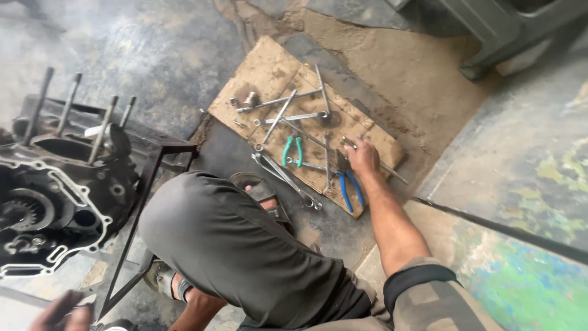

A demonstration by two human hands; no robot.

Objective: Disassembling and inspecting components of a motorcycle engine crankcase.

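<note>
My right hand [362,156] reaches out over a worn cardboard sheet [263,67] on the floor, fingers down on the metal tools at its right end; whether it grips one I cannot tell. Blue-handled pliers [348,187] lie just beside the hand, green-handled pliers [292,149] further left. Several spanners and long socket wrenches [288,101] are spread across the cardboard. My left hand [58,312] is blurred at the bottom left corner, near a metal stand, and its fingers look curled.
A black motorcycle engine case [55,196] with upright studs sits on a dark metal stand [153,159] at the left. My bent knee in grey trousers [226,239] and a sandalled foot [260,190] fill the centre. A grey plastic stool leg [490,37] stands top right.
</note>
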